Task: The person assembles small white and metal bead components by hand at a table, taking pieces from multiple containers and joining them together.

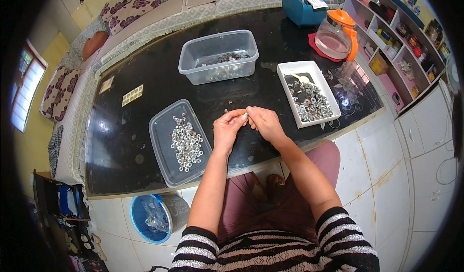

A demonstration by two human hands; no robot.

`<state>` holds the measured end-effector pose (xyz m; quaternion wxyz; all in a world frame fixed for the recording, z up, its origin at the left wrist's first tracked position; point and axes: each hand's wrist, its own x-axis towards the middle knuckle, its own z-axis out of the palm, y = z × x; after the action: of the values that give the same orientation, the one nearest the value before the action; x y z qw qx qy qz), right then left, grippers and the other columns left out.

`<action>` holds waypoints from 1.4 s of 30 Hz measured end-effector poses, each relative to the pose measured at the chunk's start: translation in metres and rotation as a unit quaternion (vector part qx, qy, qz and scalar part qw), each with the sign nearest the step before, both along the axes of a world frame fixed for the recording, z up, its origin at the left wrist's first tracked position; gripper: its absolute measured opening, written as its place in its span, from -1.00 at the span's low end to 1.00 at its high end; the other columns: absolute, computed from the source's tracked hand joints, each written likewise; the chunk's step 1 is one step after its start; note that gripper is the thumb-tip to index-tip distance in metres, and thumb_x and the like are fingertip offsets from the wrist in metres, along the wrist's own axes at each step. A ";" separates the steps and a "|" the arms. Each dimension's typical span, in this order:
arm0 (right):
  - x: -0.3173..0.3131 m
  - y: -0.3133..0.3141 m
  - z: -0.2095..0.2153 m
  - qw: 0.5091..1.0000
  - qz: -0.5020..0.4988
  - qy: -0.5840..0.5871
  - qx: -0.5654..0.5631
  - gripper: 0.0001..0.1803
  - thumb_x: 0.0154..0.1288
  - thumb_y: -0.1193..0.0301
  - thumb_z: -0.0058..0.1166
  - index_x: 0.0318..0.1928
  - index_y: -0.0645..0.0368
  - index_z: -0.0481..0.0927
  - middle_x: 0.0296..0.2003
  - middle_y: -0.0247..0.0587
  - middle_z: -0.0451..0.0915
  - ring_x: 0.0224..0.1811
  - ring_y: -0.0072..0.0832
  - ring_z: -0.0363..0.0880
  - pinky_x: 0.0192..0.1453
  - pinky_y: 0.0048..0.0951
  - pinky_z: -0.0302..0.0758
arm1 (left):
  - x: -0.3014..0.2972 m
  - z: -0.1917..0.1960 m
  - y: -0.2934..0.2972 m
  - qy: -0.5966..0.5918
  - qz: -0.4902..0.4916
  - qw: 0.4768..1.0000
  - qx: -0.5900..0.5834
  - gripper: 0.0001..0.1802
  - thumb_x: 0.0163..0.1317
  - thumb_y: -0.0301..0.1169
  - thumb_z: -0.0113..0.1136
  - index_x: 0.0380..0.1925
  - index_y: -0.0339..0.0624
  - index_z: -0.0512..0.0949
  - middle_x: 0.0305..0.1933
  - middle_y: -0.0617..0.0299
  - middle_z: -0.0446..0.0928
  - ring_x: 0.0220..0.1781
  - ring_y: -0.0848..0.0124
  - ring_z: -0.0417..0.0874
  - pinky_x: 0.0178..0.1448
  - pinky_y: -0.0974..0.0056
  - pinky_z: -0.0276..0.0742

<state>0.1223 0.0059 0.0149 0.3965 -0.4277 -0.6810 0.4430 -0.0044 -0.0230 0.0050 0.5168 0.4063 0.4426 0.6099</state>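
My left hand [228,128] and my right hand [265,123] meet over the near edge of the dark table. Both pinch a small metal fastener [246,116] between thumbs and fingertips; whether it is a bolt, a nut or both cannot be made out. To the left of my hands, metal nuts [187,144] lie loose in a shallow clear plastic lid [161,163]. A white box [296,115] on the right holds a heap of short bolts [313,105]. Beyond my hands stands a clear plastic tub [193,73] with metal hardware [232,61] at its bottom.
The glossy black table [123,146] carries an orange-lidded jug [333,37] on a red mat at the far right, beside a teal holder [302,11]. A beige card [132,95] lies at the left. A blue-rimmed bin [145,223] stands on the floor below the table edge.
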 end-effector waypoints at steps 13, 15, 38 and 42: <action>-0.007 0.003 -0.005 0.995 -0.050 0.027 0.077 -0.53 0.18 0.14 -0.22 -0.70 0.25 0.39 -0.81 -0.25 0.33 -0.75 -0.52 0.31 -0.60 -0.50 0.25 | 0.001 0.003 0.000 -0.011 0.006 1.000 0.004 -0.84 0.00 -0.55 0.11 -0.35 -0.31 0.50 -0.47 0.31 0.47 -0.45 0.62 0.41 -0.31 0.55 0.33; -0.004 0.002 -0.004 0.999 -0.033 0.021 0.032 -0.55 0.18 0.16 -0.21 -0.67 0.26 0.39 -0.79 -0.24 0.34 -0.74 -0.51 0.31 -0.59 -0.49 0.25 | 0.001 0.003 -0.001 0.000 0.003 1.000 0.000 -0.84 0.00 -0.54 0.11 -0.35 -0.31 0.50 -0.47 0.31 0.47 -0.45 0.62 0.41 -0.31 0.55 0.33; -0.005 0.001 -0.003 0.999 -0.011 0.033 0.002 -0.60 0.16 0.20 -0.14 -0.65 0.26 0.39 -0.78 -0.25 0.36 -0.72 -0.54 0.33 -0.59 -0.52 0.25 | -0.002 -0.004 0.001 -0.002 -0.010 1.000 0.004 -0.84 0.01 -0.53 0.10 -0.35 -0.30 0.49 -0.43 0.30 0.49 -0.44 0.61 0.43 -0.29 0.55 0.35; -0.007 -0.001 0.000 0.999 -0.030 0.032 0.019 -0.59 0.17 0.20 -0.16 -0.66 0.25 0.38 -0.79 -0.26 0.34 -0.72 -0.54 0.33 -0.59 -0.52 0.25 | -0.001 -0.002 0.001 -0.021 -0.003 1.000 0.009 -0.85 0.01 -0.54 0.11 -0.36 -0.30 0.49 -0.44 0.31 0.48 -0.44 0.61 0.43 -0.29 0.55 0.35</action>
<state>0.1151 0.0051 0.0145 0.4396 -0.4260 -0.6629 0.4310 -0.0056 -0.0217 0.0035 0.5242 0.3990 0.4249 0.6209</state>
